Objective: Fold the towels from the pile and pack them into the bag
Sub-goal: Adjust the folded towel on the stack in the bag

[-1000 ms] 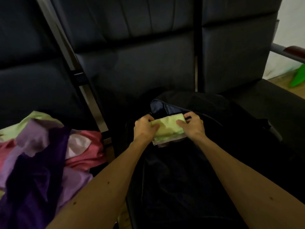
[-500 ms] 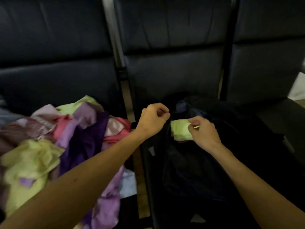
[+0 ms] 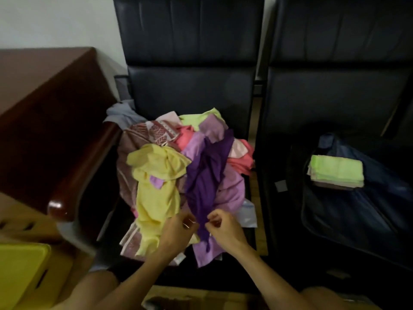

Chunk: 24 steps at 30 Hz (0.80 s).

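Head view: the pile of towels (image 3: 178, 166) is lying on the dark chair seat (image 3: 192, 90) at the centre of the frame. The left hand (image 3: 178, 228) and right hand (image 3: 224, 225), fingers curled, are pinching the lower end of the dark purple towel (image 3: 205, 175) between them. At the right, the open bag (image 3: 357, 211) is holding a folded stack topped by a green towel (image 3: 337, 168).

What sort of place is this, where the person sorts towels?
Probably a waiting room or office lobby: a row of joined black padded leather-look seats, a glossy reddish-brown wooden armrest at the row's end, and a dark brown wooden desk or cabinet beside it.
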Motion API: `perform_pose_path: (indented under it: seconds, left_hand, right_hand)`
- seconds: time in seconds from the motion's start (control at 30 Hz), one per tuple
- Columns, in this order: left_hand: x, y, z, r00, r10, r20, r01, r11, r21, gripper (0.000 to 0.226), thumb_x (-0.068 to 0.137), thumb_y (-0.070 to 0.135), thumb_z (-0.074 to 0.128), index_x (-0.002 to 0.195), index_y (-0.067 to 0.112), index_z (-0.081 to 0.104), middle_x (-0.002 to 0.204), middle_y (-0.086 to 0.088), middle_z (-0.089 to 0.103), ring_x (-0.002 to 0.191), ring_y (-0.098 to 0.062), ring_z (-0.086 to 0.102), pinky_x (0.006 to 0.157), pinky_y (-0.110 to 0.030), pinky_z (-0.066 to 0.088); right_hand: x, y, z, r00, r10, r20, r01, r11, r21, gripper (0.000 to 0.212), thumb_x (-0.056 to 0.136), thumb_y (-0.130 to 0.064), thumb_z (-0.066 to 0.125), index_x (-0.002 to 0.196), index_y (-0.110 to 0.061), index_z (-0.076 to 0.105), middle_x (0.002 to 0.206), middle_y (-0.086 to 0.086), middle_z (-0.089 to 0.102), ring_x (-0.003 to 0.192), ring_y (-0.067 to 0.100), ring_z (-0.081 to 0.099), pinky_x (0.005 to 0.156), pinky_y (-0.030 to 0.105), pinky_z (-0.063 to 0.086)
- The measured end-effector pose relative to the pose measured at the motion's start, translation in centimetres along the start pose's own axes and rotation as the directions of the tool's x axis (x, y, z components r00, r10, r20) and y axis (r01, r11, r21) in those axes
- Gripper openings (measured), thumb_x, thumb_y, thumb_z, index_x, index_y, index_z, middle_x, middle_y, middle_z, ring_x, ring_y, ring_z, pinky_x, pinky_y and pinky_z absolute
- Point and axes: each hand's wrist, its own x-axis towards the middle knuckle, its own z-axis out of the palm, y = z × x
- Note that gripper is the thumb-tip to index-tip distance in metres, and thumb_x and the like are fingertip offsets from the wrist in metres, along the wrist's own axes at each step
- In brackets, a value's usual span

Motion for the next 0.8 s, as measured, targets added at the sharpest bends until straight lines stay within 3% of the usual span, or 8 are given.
perform_pose_path:
  seconds: [0.07,0.13,0.23,0.37,0.5,0.6,0.7,0.8]
  left_hand:
    - [0.0,-1.6,0.9,0.998,-0.028,0.059,0.026,0.999,0.027,0.013,0.079,0.017,0.078,0.09,0.015,0.072,0.077,0.01,0.065,0.07,-0.008,0.061,0.06,-0.014,0.038]
    - [0.1,-2.5,1.8,0.993,-0.04,0.112,0.04,0.999,0.003,0.02,0.077,0.012,0.075,0.096,0.012,0.071,0.084,0.002,0.069,0.079,-0.016,0.065,0.066,-0.022,0.044]
    - [0.6,-3.1,2.7,0.988,-0.07,0.138,0.073,0.997,-0.019,0.03,0.076,0.015,0.073,0.106,0.014,0.07,0.09,-0.002,0.073,0.089,-0.02,0.069,0.076,-0.029,0.05]
    - [1.5,-2.7,3.3,0.984,-0.105,0.142,0.111,0.993,-0.034,0.035,0.08,0.021,0.074,0.114,0.014,0.068,0.099,-0.005,0.074,0.098,-0.022,0.068,0.081,-0.029,0.049]
    - [1.6,-2.9,3.4,0.985,-0.07,0.156,0.075,0.997,-0.026,0.043,0.078,0.023,0.076,0.118,0.016,0.066,0.103,-0.006,0.074,0.101,-0.023,0.068,0.082,-0.029,0.047]
    - [1.3,-2.7,3.4,0.984,-0.028,0.177,0.03,1.0,-0.007,0.046,0.076,0.026,0.076,0.119,0.019,0.063,0.107,-0.006,0.072,0.103,-0.026,0.065,0.082,-0.03,0.046]
    - [0.8,-2.0,2.9,0.989,0.002,0.146,0.008,0.998,-0.065,0.038,0.075,0.025,0.074,0.111,0.018,0.063,0.1,-0.005,0.072,0.095,-0.026,0.067,0.077,-0.031,0.047]
    - [0.5,-1.3,1.9,0.993,0.077,0.091,-0.064,0.988,-0.142,0.033,0.075,0.027,0.073,0.105,0.017,0.063,0.089,-0.003,0.071,0.082,-0.025,0.068,0.071,-0.039,0.053]
  right_hand:
    - [0.3,0.7,2.0,0.995,0.101,0.003,-0.1,0.993,-0.066,0.028,0.082,-0.024,0.073,0.109,-0.019,0.067,0.1,-0.008,0.07,0.099,0.013,0.066,0.092,0.032,0.05]
    - [0.6,1.5,3.2,0.979,0.202,-0.012,-0.203,0.977,-0.06,0.042,0.081,-0.028,0.076,0.119,-0.017,0.062,0.112,0.0,0.07,0.106,0.019,0.064,0.091,0.028,0.049]
    - [1.2,1.6,4.0,0.955,0.296,-0.027,-0.296,0.955,-0.008,0.042,0.082,-0.033,0.077,0.118,-0.015,0.064,0.111,0.003,0.071,0.104,0.02,0.065,0.083,0.024,0.046]
    - [1.7,1.0,4.3,0.955,0.287,-0.074,-0.292,0.954,-0.068,0.016,0.091,-0.027,0.067,0.1,-0.015,0.072,0.104,0.004,0.073,0.091,0.018,0.064,0.076,0.025,0.046]
    - [1.7,0.3,4.3,0.963,0.263,-0.053,-0.265,0.964,-0.032,0.013,0.094,-0.019,0.06,0.1,-0.013,0.069,0.097,0.003,0.069,0.085,0.013,0.058,0.063,0.019,0.038]
    - [1.6,-0.1,4.2,0.969,0.247,0.013,-0.247,0.968,0.037,0.009,0.091,-0.015,0.062,0.094,-0.019,0.071,0.089,-0.001,0.068,0.089,0.013,0.063,0.076,0.021,0.052]
    - [1.2,-0.8,3.7,0.976,0.216,0.006,-0.216,0.973,0.077,0.016,0.092,-0.017,0.064,0.101,-0.016,0.077,0.092,-0.001,0.073,0.089,0.011,0.066,0.072,0.014,0.052]
    - [0.5,-3.3,2.0,0.979,0.199,-0.05,-0.186,0.963,0.197,0.011,0.086,-0.019,0.069,0.083,-0.025,0.078,0.082,-0.007,0.075,0.083,0.012,0.07,0.079,0.028,0.057]
